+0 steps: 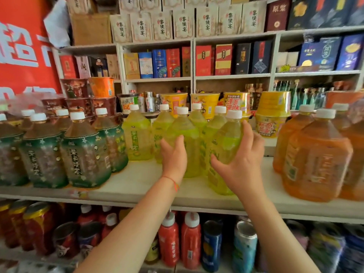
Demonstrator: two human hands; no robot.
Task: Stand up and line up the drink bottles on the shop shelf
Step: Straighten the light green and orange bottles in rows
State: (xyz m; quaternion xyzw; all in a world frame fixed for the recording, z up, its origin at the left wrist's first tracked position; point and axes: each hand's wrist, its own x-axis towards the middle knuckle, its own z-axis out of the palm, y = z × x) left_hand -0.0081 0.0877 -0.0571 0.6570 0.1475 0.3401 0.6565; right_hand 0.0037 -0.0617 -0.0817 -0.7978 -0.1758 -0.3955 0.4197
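Several yellow-green drink bottles with white caps stand on the white shelf (137, 186) in the middle of the head view. My left hand (173, 154) grips the front-left green bottle (185, 133) around its lower body. My right hand (240, 160) wraps around the front-right green bottle (226, 140), thumb low on the label and fingers on its right side; this bottle leans a little to the right. Another green bottle (136, 134) stands upright to the left, apart from both hands.
Dark tea bottles with green labels (84, 152) fill the shelf's left part. Large orange drink bottles (315, 154) stand at the right. Instant-noodle cups (272, 113) sit behind. Cans and red bottles (190, 239) line the shelf below.
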